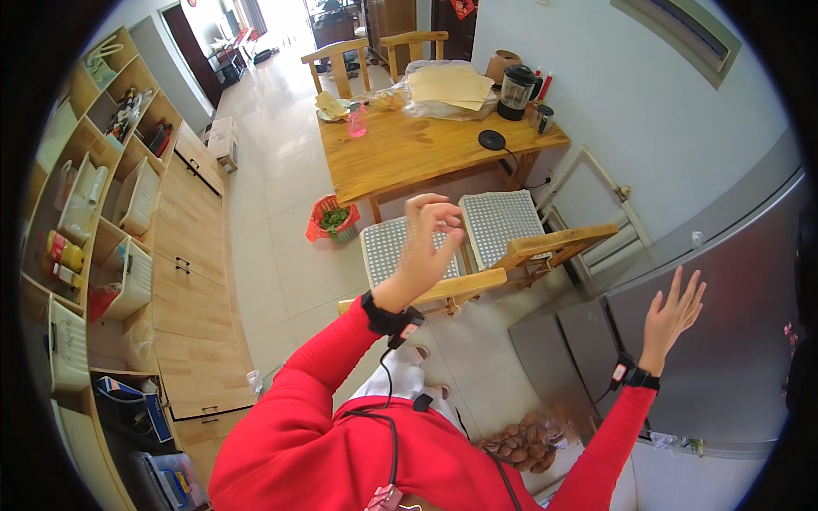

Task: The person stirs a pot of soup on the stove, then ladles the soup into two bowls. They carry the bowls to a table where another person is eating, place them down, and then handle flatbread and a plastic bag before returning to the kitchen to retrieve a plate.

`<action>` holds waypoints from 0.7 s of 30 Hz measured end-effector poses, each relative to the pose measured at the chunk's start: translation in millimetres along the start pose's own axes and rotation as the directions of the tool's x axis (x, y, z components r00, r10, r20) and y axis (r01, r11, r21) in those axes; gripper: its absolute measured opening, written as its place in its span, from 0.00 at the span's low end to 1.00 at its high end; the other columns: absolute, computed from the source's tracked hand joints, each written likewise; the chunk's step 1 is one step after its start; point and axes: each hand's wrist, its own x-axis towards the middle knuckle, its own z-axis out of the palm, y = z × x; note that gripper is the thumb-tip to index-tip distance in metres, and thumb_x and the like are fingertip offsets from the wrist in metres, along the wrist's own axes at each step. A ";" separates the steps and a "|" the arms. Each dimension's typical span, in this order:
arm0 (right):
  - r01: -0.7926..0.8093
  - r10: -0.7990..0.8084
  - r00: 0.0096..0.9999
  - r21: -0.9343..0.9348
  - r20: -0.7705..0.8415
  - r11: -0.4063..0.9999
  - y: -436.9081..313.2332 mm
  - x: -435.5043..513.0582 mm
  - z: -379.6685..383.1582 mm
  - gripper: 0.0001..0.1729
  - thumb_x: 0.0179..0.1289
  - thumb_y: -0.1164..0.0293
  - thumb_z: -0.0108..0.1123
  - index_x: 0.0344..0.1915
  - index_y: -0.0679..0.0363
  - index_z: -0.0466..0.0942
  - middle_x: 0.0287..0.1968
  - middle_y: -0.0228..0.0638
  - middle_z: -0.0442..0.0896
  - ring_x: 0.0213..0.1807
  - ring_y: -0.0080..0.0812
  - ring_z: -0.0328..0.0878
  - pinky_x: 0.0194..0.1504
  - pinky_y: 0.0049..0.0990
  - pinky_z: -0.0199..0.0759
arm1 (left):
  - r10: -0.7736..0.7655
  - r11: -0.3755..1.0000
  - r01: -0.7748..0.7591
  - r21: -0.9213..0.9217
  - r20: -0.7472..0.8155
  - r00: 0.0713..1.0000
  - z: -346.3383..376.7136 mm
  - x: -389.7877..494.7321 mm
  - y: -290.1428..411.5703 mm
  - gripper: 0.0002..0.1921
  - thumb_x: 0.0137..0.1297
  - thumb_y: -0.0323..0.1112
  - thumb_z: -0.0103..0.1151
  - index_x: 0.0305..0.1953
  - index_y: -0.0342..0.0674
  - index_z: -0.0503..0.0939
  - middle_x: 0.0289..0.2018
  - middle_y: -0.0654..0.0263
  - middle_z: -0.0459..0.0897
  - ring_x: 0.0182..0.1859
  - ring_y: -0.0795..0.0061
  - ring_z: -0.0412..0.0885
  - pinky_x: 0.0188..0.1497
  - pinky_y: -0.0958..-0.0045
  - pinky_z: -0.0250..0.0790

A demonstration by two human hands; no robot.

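My left hand (427,246) is raised in front of me above the wooden chairs, its fingers loosely bent and nothing in them. Beneath it in the view is a chair with a woven seat (386,249); a second chair with a woven seat (501,223) stands to its right. My right hand (672,316) is stretched out in front of the grey refrigerator (716,358), palm flat and fingers spread. Whether it touches the refrigerator door I cannot tell. Both wrists wear black straps with small cabled devices.
A wooden table (396,156) ahead carries a blender (516,92), a pink spray bottle (356,121) and flat yellowish sheets (450,86). A red basket of greens (332,218) sits on the floor. Wooden cabinets (192,255) line the left; brown root vegetables (521,444) lie low right.
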 end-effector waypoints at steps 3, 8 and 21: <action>-0.085 0.093 0.995 -0.149 0.046 0.985 13.3 12.5 32.4 0.42 0.64 0.68 0.60 0.75 0.38 0.55 0.79 0.31 0.49 0.79 0.44 0.46 0.72 0.55 0.46 | -0.061 0.998 0.063 0.022 -0.079 0.995 -23.8 0.4 -6.8 0.10 0.65 0.24 0.58 0.46 0.37 0.74 0.55 0.58 0.64 0.45 0.70 0.75 0.51 0.69 0.72; -0.102 0.101 0.995 -0.158 -0.011 0.982 22.4 7.6 56.8 0.44 0.64 0.67 0.61 0.76 0.36 0.53 0.80 0.27 0.45 0.79 0.46 0.48 0.71 0.58 0.50 | 0.052 0.966 -0.021 0.258 -0.112 0.992 -64.3 -5.8 -12.0 0.09 0.70 0.32 0.55 0.31 0.36 0.72 0.53 0.59 0.66 0.44 0.70 0.75 0.53 0.68 0.67; -0.414 0.250 0.910 0.728 0.330 0.547 -112.2 -50.8 19.5 0.16 0.73 0.73 0.42 0.47 0.62 0.79 0.32 0.38 0.85 0.39 0.37 0.85 0.54 0.32 0.73 | 0.179 0.844 -0.001 0.536 -0.278 0.944 -171.9 -21.5 -34.8 0.12 0.70 0.27 0.54 0.53 0.38 0.72 0.53 0.59 0.73 0.51 0.68 0.71 0.60 0.64 0.64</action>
